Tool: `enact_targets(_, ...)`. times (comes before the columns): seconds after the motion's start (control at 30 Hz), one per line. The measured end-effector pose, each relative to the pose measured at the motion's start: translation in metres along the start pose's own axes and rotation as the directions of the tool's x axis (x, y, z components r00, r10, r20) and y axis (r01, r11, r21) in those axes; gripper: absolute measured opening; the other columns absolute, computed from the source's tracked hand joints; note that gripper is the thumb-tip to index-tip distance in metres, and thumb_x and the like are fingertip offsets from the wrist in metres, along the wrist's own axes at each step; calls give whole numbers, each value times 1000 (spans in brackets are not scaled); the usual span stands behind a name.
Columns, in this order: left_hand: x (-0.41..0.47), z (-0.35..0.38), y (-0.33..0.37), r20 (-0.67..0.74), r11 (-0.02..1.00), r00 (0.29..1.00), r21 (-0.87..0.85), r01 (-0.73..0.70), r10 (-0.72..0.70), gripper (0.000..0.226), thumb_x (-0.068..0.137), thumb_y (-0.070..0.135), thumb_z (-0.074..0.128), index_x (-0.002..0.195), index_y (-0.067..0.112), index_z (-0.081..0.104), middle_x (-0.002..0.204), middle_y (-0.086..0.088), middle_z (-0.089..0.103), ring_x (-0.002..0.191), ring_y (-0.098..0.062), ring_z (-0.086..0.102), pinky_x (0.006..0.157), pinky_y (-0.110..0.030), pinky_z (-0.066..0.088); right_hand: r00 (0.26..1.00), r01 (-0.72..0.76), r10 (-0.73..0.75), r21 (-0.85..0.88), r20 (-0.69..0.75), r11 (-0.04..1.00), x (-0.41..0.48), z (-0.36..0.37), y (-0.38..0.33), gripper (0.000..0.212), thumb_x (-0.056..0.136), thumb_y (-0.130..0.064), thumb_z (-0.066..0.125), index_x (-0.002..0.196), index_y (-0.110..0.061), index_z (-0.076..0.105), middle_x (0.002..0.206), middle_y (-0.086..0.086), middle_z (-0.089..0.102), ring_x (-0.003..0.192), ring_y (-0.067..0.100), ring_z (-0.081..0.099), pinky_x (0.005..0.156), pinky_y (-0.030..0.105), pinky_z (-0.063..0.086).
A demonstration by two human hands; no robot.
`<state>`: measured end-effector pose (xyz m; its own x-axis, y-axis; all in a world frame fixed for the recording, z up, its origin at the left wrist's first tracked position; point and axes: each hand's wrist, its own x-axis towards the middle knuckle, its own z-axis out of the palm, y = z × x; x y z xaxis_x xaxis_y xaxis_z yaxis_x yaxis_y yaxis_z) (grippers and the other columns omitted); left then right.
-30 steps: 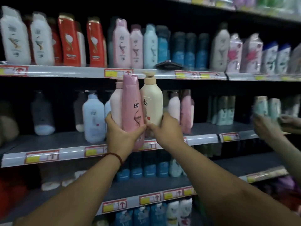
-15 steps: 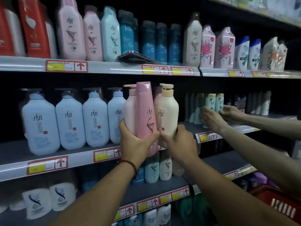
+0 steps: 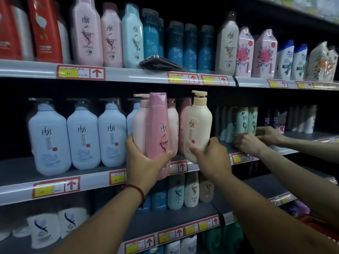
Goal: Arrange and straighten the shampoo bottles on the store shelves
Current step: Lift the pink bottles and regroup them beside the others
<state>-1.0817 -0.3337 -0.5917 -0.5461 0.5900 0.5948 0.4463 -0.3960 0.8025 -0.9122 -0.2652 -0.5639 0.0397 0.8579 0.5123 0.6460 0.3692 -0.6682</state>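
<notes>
My left hand [image 3: 146, 162] grips a tall pink shampoo bottle [image 3: 158, 125] together with a paler pink pump bottle [image 3: 139, 125] behind it, held upright in front of the middle shelf [image 3: 88, 182]. My right hand [image 3: 211, 158] holds the base of a cream pump bottle [image 3: 199, 125], tilted slightly right. Between them two more pink bottles [image 3: 173, 125] stand on the shelf. Three light-blue pump bottles [image 3: 81, 136] line up to the left.
Another person's two hands [image 3: 256, 140] handle green bottles [image 3: 246, 120] further right on the same shelf. A dark flat object [image 3: 161, 64] lies on the top shelf edge in front of blue bottles. A red basket [image 3: 319, 226] sits at lower right.
The bottles in my hands have stayed about where they were. The cream bottle is set a little further apart from the pink one. The other person's hands remain at the green bottles.
</notes>
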Motion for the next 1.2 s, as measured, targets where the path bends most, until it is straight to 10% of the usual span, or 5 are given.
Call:
enact_targets(0.8, 27, 50, -27, 59, 999, 998, -22, -29, 30, 116, 52, 58, 90, 144, 45, 21, 131, 11, 55, 114, -16, 62, 86, -41, 62, 979, -175, 167, -62, -115, 983, 96, 61, 42, 63, 87, -57, 65, 116, -4, 46, 116, 20, 60, 103, 42, 63, 79, 51, 57)
enact_targets(1.0, 24, 50, -22, 53, 1000, 999, 1, -14, 14, 119, 52, 59, 90, 146, 44, 18, 132, 9, 54, 114, -18, 62, 86, -44, 62, 965, -257, 258, 40, -48, 966, 91, 46, 25, 61, 89, -40, 70, 125, 2, 44, 127, 22, 51, 108, 42, 60, 79, 43, 51)
enact_targets(1.1, 21, 50, -16, 20, 1000, 1000, -12, 8, -8, 121, 52, 60, 90, 146, 44, 17, 132, 9, 53, 114, -17, 61, 89, -44, 60, 984, -43, 73, 179, -162, 983, 72, 37, 2, 37, 95, -37, 59, 114, -6, 54, 116, 14, 60, 97, 32, 64, 79, 39, 54)
enact_targets(1.2, 18, 51, -7, -33, 998, 999, -44, 38, -40, 118, 53, 60, 90, 145, 41, 20, 127, 9, 55, 107, -15, 63, 86, -39, 61, 994, 20, -68, 496, 80, 868, 45, 26, -25, 42, 91, -60, 53, 94, -20, 67, 89, -3, 71, 84, 18, 69, 81, 45, 59)
